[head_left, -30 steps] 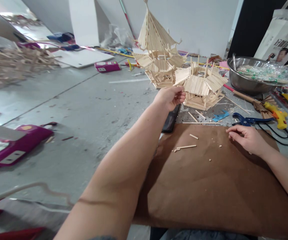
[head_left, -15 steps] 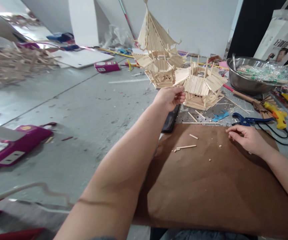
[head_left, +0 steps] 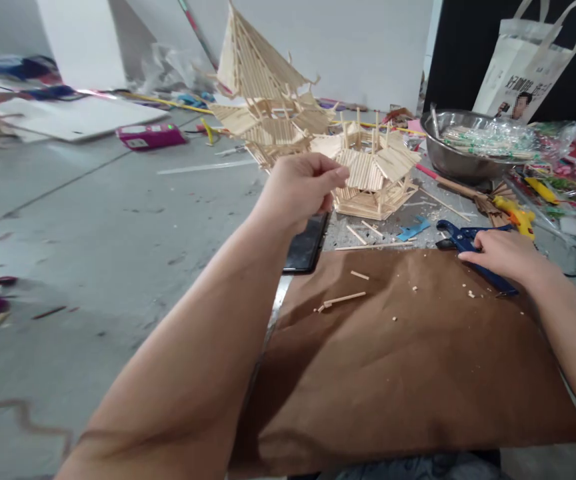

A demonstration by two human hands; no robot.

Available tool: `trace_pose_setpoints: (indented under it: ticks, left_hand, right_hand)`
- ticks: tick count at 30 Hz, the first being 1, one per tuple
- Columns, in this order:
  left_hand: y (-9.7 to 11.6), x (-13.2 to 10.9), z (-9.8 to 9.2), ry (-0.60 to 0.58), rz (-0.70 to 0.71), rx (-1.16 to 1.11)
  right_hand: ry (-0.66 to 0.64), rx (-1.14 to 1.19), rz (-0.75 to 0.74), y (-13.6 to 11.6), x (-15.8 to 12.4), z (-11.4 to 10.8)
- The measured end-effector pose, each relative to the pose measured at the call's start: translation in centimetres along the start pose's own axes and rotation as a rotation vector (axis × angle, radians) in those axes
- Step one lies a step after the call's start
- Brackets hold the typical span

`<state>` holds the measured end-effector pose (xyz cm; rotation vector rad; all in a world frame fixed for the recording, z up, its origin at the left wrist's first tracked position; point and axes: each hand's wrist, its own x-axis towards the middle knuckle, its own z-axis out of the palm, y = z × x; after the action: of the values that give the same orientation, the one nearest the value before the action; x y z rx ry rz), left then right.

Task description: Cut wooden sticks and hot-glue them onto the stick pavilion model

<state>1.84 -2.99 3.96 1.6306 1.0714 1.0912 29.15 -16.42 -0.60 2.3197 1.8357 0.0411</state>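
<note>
My left hand is raised in front of the pavilion model made of thin wooden sticks. Thumb and fingers press together; whatever they may hold is hidden. To its left rises a taller stick tower with a pointed roof. My right hand grips a blue hand cutter at the far right edge of the brown paper sheet. A short stick, another stick piece and small offcuts lie on the paper.
A phone lies beside the paper, under my left wrist. Behind the cutter is a yellow glue gun. A steel bowl holds plastic-wrapped stick bundles. Farther off are a purple power strip and a white bag.
My right hand has moved onto the blue cutter, which now lies nearer, over the paper's edge. The view has turned right. My left hand remains raised near the pavilion model.
</note>
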Motion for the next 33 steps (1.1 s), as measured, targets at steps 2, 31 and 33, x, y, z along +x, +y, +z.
trace_pose_setpoints:
  ticks: [2, 31, 33]
  left_hand:
    - [0.7, -1.2, 1.4, -0.105, 0.024, -0.025]
    - [-2.2, -6.3, 7.9, -0.610, 0.175, 0.016]
    - [-2.0, -6.6, 8.0, -0.582, 0.206, 0.035]
  right_hand:
    - [-0.054, -0.044, -0.009, 0.0, 0.0, 0.2]
    - [-0.016, 1.559, -0.092, -2.0, -2.5, -3.3]
    - [0.083, 1.528, -0.050, -2.1, -2.2, -2.9]
